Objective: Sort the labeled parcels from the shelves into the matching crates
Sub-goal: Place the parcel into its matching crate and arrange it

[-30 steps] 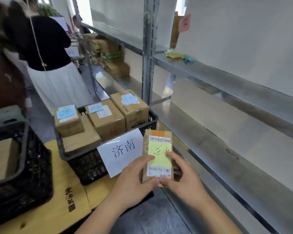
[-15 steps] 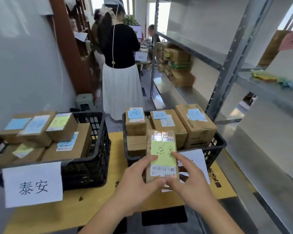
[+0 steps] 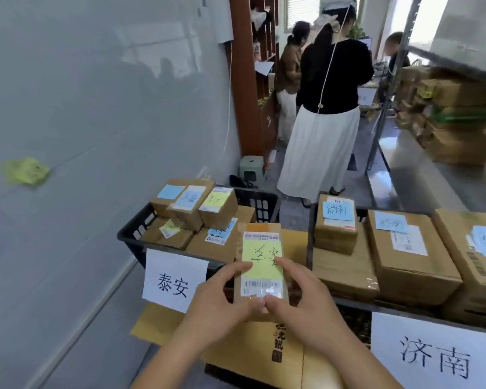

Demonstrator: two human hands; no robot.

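My fingers (image 3: 237,269) of both hands, left hand (image 3: 218,307) and right hand (image 3: 306,301), are grasping the parcel (image 3: 260,265) by its sides. I hold it above the table (image 3: 253,352), between the two crates, near the left crate (image 3: 132,234).

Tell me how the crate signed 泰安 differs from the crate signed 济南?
The 泰安 crate stands on the left by the wall; the 济南 crate stands on the right. The 泰安 crate holds smaller boxes with blue and yellow notes; the 济南 crate holds bigger boxes with blue notes only. Both are black with white paper signs.
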